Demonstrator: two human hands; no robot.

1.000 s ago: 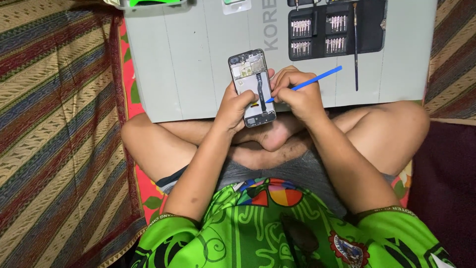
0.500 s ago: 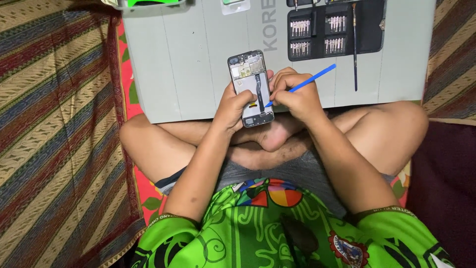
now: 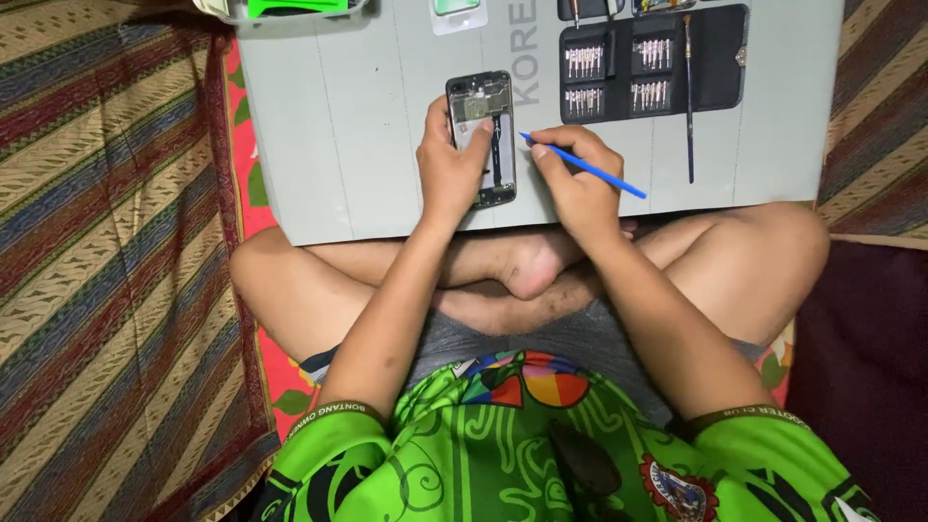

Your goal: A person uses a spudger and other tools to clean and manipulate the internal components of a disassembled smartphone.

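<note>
An opened smartphone with its back cover off, showing the inner parts, is held over the near edge of a grey board. My left hand grips it from the left side, thumb resting on its middle. My right hand holds a thin blue plastic tool like a pen. The tool's tip points at the phone's right edge, just beside it.
A black screwdriver-bit case lies open at the board's far right, with a long thin tool on it. A green item in a tray sits at the far left. My crossed legs are under the board's near edge; striped fabric surrounds.
The blue tool has swung round: its free end now points right and down, and its tip sits at the phone's right edge. Both hands and the phone have stayed over the board's near edge.
</note>
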